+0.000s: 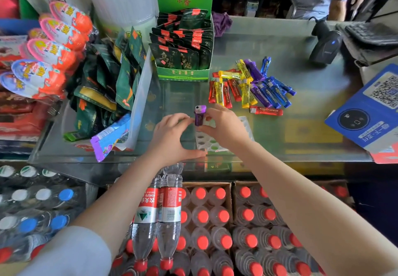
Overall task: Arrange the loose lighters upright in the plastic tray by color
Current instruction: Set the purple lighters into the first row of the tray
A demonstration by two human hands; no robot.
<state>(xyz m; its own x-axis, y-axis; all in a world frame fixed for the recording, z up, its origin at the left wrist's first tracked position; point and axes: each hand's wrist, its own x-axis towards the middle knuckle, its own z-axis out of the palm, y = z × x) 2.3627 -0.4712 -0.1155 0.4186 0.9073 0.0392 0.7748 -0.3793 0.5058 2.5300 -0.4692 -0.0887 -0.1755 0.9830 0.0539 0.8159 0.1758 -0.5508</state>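
A purple lighter (200, 116) is held upright at frame centre, over the far left corner of the white plastic tray (212, 145), w/ its silver top up. It is pinched btwn both hands: left hand (174, 134) fingertips are closed on its left side, thumb stretched down along the tray's near edge; right hand (225, 126) fingers are closed on its right side, a ring seen on one finger. Whether the lighter's base is seated in a slot can't be told. Tray lies flat on the glass table (301, 137); round empty holes are seen in its near part, rest is covered by the right hand.

Loose lighters (249, 86) are piled on the table right of centre, well apart from the tray: red and yellow ones to the left, purple and blue to the right, all lying flat. One red lighter (266, 111) lies alone, nearest the right hand.

A green box of tea packets (183, 45) is seen at top centre, a barcode scanner (325, 47) at upper right, water bottles (202, 228) along the bottom.
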